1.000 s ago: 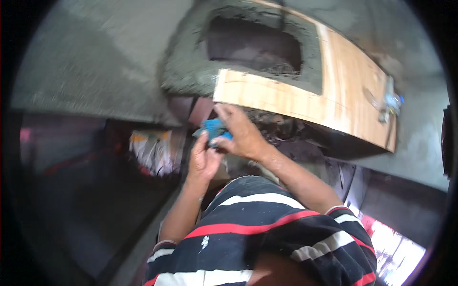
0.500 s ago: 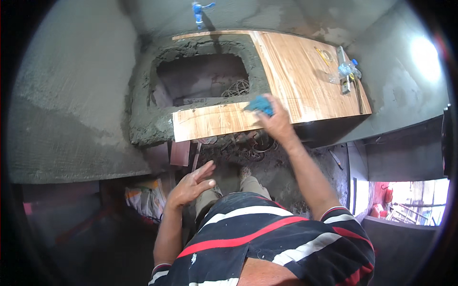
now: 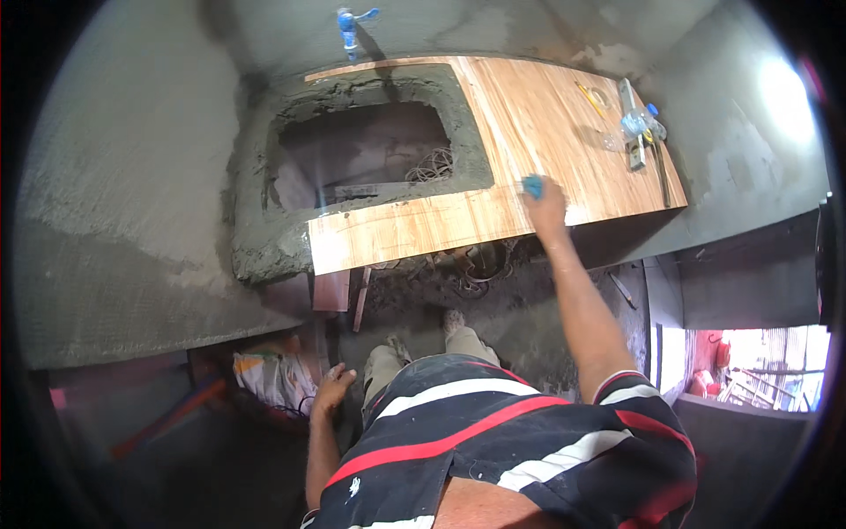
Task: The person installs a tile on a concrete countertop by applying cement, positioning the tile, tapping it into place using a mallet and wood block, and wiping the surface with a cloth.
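My right hand is closed on a blue cloth or sponge, pressed against the wood-patterned countertop slab where the front strip meets the wide right section. Which of the two it is cannot be made out. My left hand hangs low beside my thigh, away from the counter, with its fingers loosely apart and nothing in it. Wet grey mortar surrounds a rectangular opening at the left of the counter, and a coil of pale cord or wire lies inside the opening.
On the counter's right lie a spirit level, a clear plastic bottle and a yellow tool. A blue tap sticks out of the back wall. Below left stands a white sack. Debris covers the floor under the counter.
My right hand has slid right along the slab with the blue cloth or sponge. My left hand has dropped back toward my body.
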`<state>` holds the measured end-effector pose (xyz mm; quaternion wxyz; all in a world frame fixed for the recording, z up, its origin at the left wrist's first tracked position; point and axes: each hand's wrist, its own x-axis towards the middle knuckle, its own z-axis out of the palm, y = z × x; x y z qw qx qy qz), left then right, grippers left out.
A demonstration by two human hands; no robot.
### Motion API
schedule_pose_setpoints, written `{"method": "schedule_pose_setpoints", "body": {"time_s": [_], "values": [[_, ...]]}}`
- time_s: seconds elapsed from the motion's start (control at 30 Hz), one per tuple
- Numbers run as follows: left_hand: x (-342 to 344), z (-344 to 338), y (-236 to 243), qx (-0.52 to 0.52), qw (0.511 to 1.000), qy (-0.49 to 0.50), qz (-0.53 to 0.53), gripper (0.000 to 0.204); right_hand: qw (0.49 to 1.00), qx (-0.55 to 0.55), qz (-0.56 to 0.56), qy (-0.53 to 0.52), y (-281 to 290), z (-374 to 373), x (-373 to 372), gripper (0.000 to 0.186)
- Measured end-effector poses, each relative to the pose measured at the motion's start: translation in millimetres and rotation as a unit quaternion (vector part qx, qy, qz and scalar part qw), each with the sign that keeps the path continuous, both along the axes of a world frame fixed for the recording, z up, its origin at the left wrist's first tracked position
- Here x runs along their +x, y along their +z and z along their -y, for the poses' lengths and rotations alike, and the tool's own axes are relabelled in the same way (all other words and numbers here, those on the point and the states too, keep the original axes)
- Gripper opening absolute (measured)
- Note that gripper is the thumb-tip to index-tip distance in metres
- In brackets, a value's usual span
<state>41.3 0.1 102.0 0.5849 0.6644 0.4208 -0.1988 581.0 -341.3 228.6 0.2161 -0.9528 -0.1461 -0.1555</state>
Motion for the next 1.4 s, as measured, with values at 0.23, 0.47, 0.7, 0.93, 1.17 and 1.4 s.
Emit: {"method": "schedule_pose_setpoints", "body": {"time_s": [0.23, 0.47, 0.7, 0.93, 1.17, 1.4], "values": [[33, -28, -1, 0.041, 0.998, -0.009, 0.038, 0.07, 0.884, 0.229, -0.321, 0.252, 91, -142, -103, 0.05], [-1, -58, -60, 0.019, 0.999, -0.003, -0.036, 0.05, 0.97, 0.205, -0.131, -0.026, 69, -25, -28, 0.056], [-38, -50, -97, -0.004, 0.993, 0.103, -0.054, 0.043, 0.993, 0.022, -0.049, -0.105, 60, 85, 45, 0.065], [61, 52, -28, 0.152, 0.98, 0.088, -0.091, 0.066, 0.987, -0.124, 0.068, 0.07, 10, 208, 102, 0.063], [-15, 236, -59, 0.051, 0.993, 0.019, -0.109, 0.055, 0.98, -0.087, 0.065, 0.167, 9, 214, 146, 0.049], [-63, 311, -89, 0.003, 0.973, 0.042, -0.226, 0.055, 0.99, -0.03, 0.044, 0.13, -2, 185, 145, 0.052]]}}
